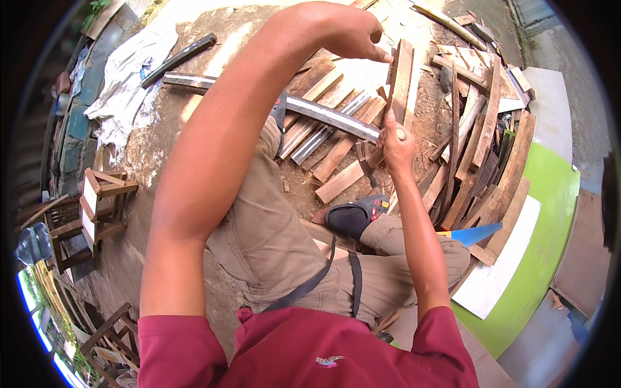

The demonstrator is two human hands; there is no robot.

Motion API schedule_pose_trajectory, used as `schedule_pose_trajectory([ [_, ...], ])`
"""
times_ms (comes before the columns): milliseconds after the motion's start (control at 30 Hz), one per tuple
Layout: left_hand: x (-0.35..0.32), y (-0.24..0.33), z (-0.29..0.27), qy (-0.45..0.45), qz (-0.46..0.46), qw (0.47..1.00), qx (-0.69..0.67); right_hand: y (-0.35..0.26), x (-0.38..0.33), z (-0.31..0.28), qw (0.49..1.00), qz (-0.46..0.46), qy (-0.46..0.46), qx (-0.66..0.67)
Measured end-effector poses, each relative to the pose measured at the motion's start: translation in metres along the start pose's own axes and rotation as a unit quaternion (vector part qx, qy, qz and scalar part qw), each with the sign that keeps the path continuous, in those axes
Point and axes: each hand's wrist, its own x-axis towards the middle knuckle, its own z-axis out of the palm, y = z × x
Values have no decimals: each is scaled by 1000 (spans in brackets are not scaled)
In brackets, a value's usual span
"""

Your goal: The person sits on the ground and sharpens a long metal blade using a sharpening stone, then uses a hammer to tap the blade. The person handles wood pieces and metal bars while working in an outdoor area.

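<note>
My left arm reaches across the upper middle. Its hand (352, 33) has one digit stretched out to the edge of a wooden plank (402, 81), while its other fingers are partly hidden. At the plank's near end my right hand (397, 147) is closed round a hammer's handle, whose round butt shows above the fist. The dark claw head of the hammer (367, 171) hangs below and left of that fist. A long metal-faced bar (330, 118) runs from the left towards my right hand. Cut wood pieces (339, 181) lie under it.
A heap of scrap wood (482, 136) fills the right side, beside a blue saw blade (477, 234) and a green board (542, 207). White cloth (129, 84) lies at upper left. Wooden stools (94, 207) stand at left. My shod foot (356, 216) rests near the cut pieces.
</note>
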Motion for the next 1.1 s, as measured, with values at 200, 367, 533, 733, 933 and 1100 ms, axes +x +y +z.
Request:
schedule_pose_trajectory([
  [200, -17, -53, -13, -6, -36, 999, -26, 31, 83, 73, 962, -66, -166, -208],
  [367, -41, -99, -14, 13, -85, 995, -54, 44, 137, 131, 882, -102, -303, -346],
  [533, -54, -103, -12, 13, -97, 993, -72, 60, 137, 182, 828, -120, -390, -384],
  [733, -55, -111, -24, -82, -124, 974, -171, 63, 122, 209, 742, -204, -539, -343],
  [933, -56, -114, -12, -33, -130, 982, -136, 56, 110, 159, 726, -226, -549, -346],
  [1100, -61, -113, -12, -28, -61, 989, -135, 65, 105, 140, 790, -237, -488, -285],
])
